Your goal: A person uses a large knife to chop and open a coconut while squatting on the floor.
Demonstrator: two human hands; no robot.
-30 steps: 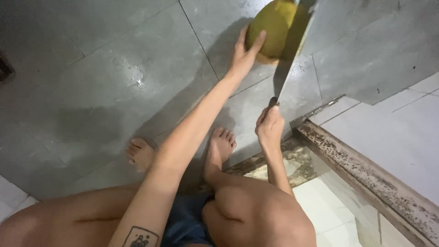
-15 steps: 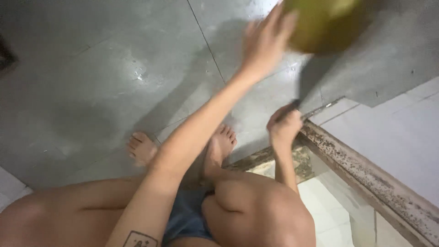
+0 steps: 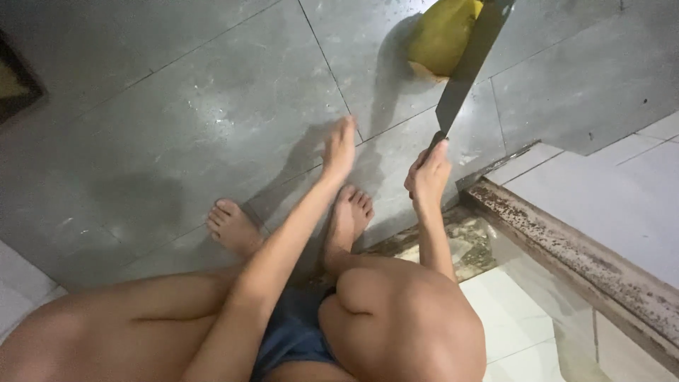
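I am squatting on a grey tiled floor (image 3: 177, 120). A yellow-green coconut (image 3: 442, 35) lies on the floor at the top of the view, with a cut patch on its near side. My right hand (image 3: 428, 173) grips the handle of a long dark cleaver (image 3: 470, 60), whose blade slants up in front of the coconut. My left hand (image 3: 339, 148) hovers over the floor, fingers straight and together, holding nothing, well short of the coconut.
My bare feet (image 3: 233, 226) rest on the tiles near my knees. A rusty, stained door track (image 3: 566, 247) runs diagonally at the right, with white tiles (image 3: 622, 191) beyond it. A dark mat edge (image 3: 14, 85) shows at far left.
My left hand has let go of the coconut and drawn back toward me. The coconut now lies alone on the floor. The cleaver is raised across it.
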